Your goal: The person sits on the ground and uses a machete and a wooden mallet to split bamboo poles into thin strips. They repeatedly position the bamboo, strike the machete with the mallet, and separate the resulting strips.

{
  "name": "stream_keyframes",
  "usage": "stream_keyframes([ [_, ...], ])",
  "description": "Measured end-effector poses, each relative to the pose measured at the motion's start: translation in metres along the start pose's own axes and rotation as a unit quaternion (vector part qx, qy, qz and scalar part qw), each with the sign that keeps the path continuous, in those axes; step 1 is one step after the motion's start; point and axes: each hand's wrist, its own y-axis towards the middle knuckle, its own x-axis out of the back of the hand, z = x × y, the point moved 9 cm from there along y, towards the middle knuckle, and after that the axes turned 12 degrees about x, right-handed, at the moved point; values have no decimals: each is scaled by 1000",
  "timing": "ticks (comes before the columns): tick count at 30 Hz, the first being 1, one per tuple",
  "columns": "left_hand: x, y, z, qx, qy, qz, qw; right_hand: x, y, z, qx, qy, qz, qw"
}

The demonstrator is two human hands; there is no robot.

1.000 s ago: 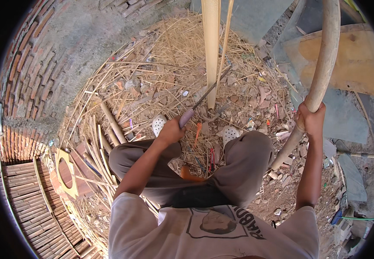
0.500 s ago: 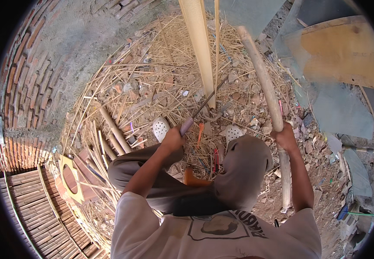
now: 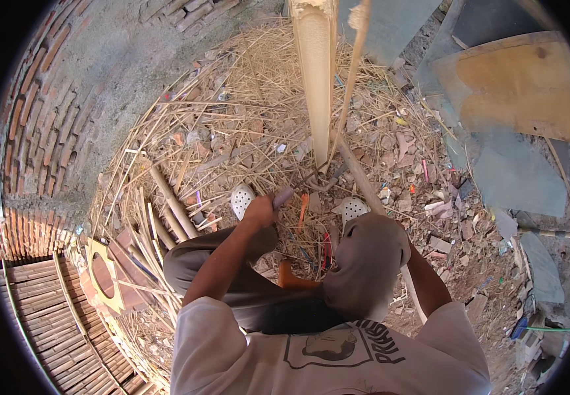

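My left hand (image 3: 259,213) is closed round the purplish-grey handle (image 3: 283,197) of a knife in front of my left knee; its blade hardly shows. My right knee covers nearly all of my right hand, and my right forearm (image 3: 428,280) reaches in behind it. A wooden pole (image 3: 362,176) slants past that knee, its far end by the foot of the split bamboo and its near end beside my forearm. The split bamboo (image 3: 318,85) rises from the ground ahead, its pale hollow inner face towards me. A narrow strip (image 3: 352,79) stands apart from it at the top.
Straw, shavings and rubble (image 3: 232,131) cover the ground. Bamboo lengths (image 3: 173,201) and a yellow cut-out frame (image 3: 98,276) lie at left, near a brick wall (image 3: 54,125). Grey sheets (image 3: 518,168) and a brownish panel (image 3: 522,85) are at right. White clogs (image 3: 242,199) are on my feet.
The pole has swung left and down, with my right hand passing behind the knee. The split bamboo has shifted and its strip spreads wider. The knife's blade has turned out of clear sight.
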Motion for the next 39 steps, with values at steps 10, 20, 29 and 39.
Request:
stream_keyframes([
  [10, -45, -18, 27, 59, -73, 44, 995, 222, -120, 198, 176, 187, -232, 938],
  [20, -57, 26, 52, 11, -29, 1, 1000, 4, -64, 42, 53, 96, -56, 992],
  [29, -71, 13, 60, 7, -81, 13, 997, 233, -147, 177, 163, 240, -296, 910],
  [39, -42, 44, 46, 17, -27, 15, 999, 30, -24, 55, 71, -3, -87, 994],
])
